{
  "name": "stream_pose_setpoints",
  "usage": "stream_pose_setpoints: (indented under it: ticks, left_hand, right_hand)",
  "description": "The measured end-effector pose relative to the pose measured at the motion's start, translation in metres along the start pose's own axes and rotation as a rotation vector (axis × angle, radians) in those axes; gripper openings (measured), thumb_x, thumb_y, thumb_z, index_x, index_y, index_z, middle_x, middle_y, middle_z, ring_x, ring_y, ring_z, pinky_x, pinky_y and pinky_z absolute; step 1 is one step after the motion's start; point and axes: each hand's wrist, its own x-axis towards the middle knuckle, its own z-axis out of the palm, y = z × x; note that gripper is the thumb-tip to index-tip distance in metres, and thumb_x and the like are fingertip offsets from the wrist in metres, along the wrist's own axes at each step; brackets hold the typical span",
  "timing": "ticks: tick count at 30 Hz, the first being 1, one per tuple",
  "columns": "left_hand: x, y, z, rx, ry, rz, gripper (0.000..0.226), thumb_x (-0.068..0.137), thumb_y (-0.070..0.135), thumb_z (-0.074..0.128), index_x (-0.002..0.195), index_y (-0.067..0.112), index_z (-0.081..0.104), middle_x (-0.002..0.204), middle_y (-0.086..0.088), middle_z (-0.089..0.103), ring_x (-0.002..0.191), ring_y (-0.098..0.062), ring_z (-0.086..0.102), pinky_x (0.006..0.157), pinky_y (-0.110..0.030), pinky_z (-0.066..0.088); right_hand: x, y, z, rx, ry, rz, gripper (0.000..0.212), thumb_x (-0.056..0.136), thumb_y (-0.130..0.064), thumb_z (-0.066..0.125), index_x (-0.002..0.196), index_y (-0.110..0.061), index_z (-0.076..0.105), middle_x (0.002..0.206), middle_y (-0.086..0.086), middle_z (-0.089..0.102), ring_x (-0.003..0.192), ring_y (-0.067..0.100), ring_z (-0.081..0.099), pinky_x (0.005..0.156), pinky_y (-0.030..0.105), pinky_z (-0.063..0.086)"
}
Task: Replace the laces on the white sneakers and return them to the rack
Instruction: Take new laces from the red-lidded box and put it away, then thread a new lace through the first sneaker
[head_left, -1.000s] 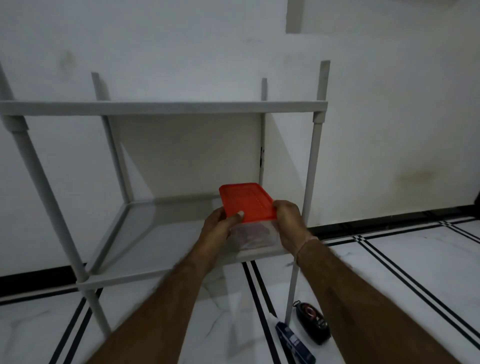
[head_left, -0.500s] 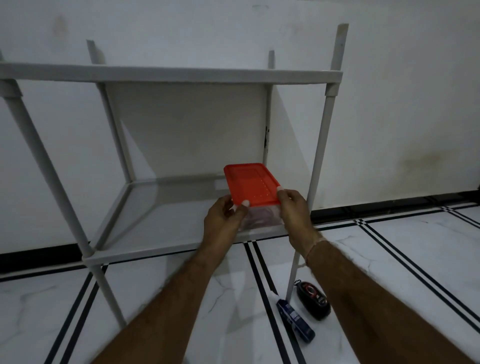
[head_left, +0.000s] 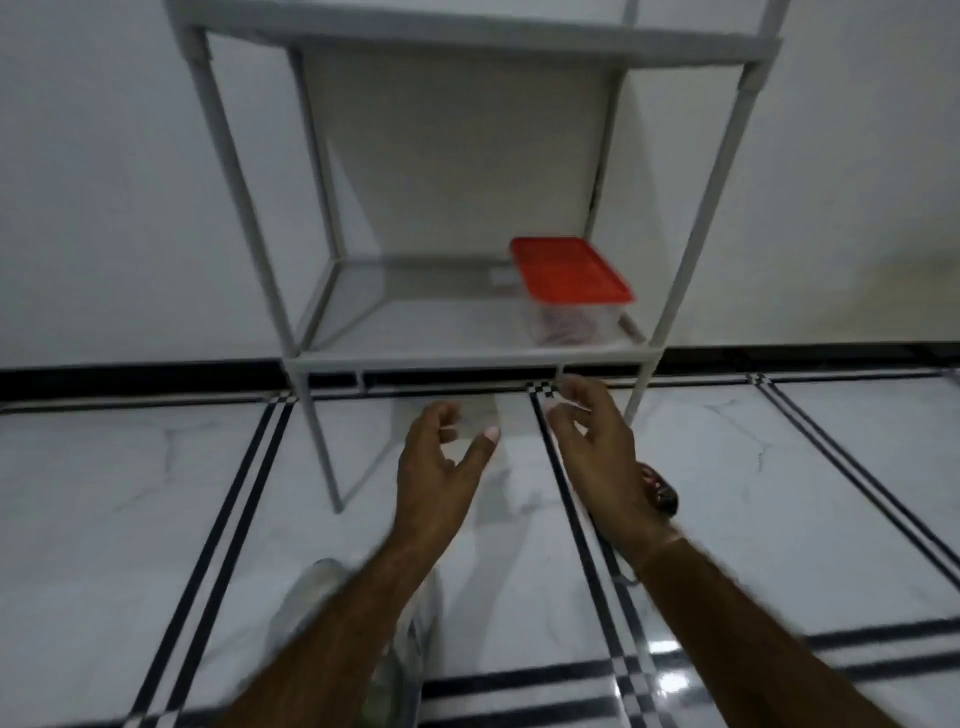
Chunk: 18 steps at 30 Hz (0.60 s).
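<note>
A clear plastic box with a red lid (head_left: 569, 274) stands on the right end of the lower shelf of the grey rack (head_left: 415, 358). My left hand (head_left: 441, 462) and my right hand (head_left: 597, 447) hover in front of and below that shelf, fingers apart, holding nothing. A blurred white sneaker (head_left: 311, 603) lies on the floor at the bottom, partly hidden by my left forearm.
The rack stands against a white wall on a white marble floor with black stripes. A small dark red-and-black object (head_left: 660, 491) lies on the floor behind my right wrist. The rack's upper shelf (head_left: 467, 39) runs across the top of the view.
Both hands let go of the red-lidded box, which now rests on the lower shelf, and drew back toward me. The view tilted down, bringing the sneaker in.
</note>
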Motion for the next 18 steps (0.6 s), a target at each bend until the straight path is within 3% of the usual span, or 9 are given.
stream_pose_setpoints:
  ticks: [4,6,8,9,12,15,18]
  left_hand:
    - [-0.075,-0.074,-0.043,0.189,0.031,-0.182,0.057,0.088,0.047,0.072,0.137,0.026,0.053,0.133,0.008,0.058,0.119,-0.011,0.055,0.103,-0.037,0.049]
    - [-0.106,-0.102,-0.06,0.303,0.001,-0.248,0.06,0.09,0.051,0.069,0.14,0.024,0.051,0.133,0.009,0.056,0.121,-0.013,0.054,0.108,-0.037,0.045]
    - [-0.13,-0.126,-0.075,0.41,-0.062,-0.301,0.043,0.094,0.047,0.065,0.129,0.023,0.055,0.118,0.011,0.063,0.108,-0.01,0.061,0.098,-0.025,0.051]
    - [-0.139,-0.136,-0.081,0.473,-0.088,-0.315,0.035,0.096,0.038,0.066,0.124,0.02,0.056,0.114,0.007,0.065,0.104,-0.011,0.063,0.092,-0.019,0.05]
    - [-0.146,-0.15,-0.085,0.619,-0.122,-0.316,0.037,0.097,0.022,0.063,0.131,0.011,0.057,0.12,-0.007,0.067,0.108,-0.024,0.064,0.093,-0.034,0.052]
    - [-0.142,-0.15,-0.079,0.587,-0.122,-0.434,0.018,0.1,0.021,0.06,0.115,0.014,0.065,0.1,-0.001,0.071,0.091,-0.017,0.067,0.085,-0.03,0.056]
    - [-0.142,-0.15,-0.067,0.56,-0.095,-0.438,0.005,0.096,0.016,0.066,0.092,0.02,0.066,0.08,0.011,0.067,0.078,-0.01,0.067,0.07,-0.016,0.05]
  right_hand:
    - [-0.102,0.048,0.037,-0.059,-0.357,0.147,0.04,0.093,-0.028,0.073,0.13,-0.023,0.058,0.129,-0.007,0.062,0.109,0.007,0.065,0.081,0.008,0.049]
    - [-0.146,0.073,0.054,-0.181,-0.51,0.203,0.054,0.088,-0.036,0.078,0.136,-0.026,0.054,0.13,-0.01,0.058,0.112,0.012,0.063,0.089,0.016,0.051]
    - [-0.182,0.091,0.07,-0.198,-0.609,0.293,0.052,0.085,-0.042,0.079,0.129,-0.034,0.052,0.116,-0.019,0.056,0.107,0.009,0.06,0.091,0.021,0.05]
    - [-0.196,0.098,0.076,-0.172,-0.625,0.331,0.045,0.085,-0.042,0.08,0.119,-0.04,0.05,0.107,-0.025,0.055,0.102,0.006,0.06,0.088,0.018,0.05]
    - [-0.214,0.116,0.091,-0.2,-0.562,0.336,0.038,0.085,-0.044,0.079,0.108,-0.044,0.049,0.1,-0.023,0.059,0.097,0.003,0.064,0.084,0.017,0.053]
    - [-0.218,0.13,0.101,-0.259,-0.538,0.354,0.032,0.087,-0.049,0.074,0.107,-0.027,0.065,0.099,-0.01,0.072,0.091,0.007,0.07,0.08,0.028,0.059]
    - [-0.21,0.138,0.094,-0.29,-0.483,0.375,0.024,0.092,-0.033,0.072,0.109,-0.017,0.069,0.098,-0.002,0.075,0.086,0.01,0.07,0.072,0.017,0.055]
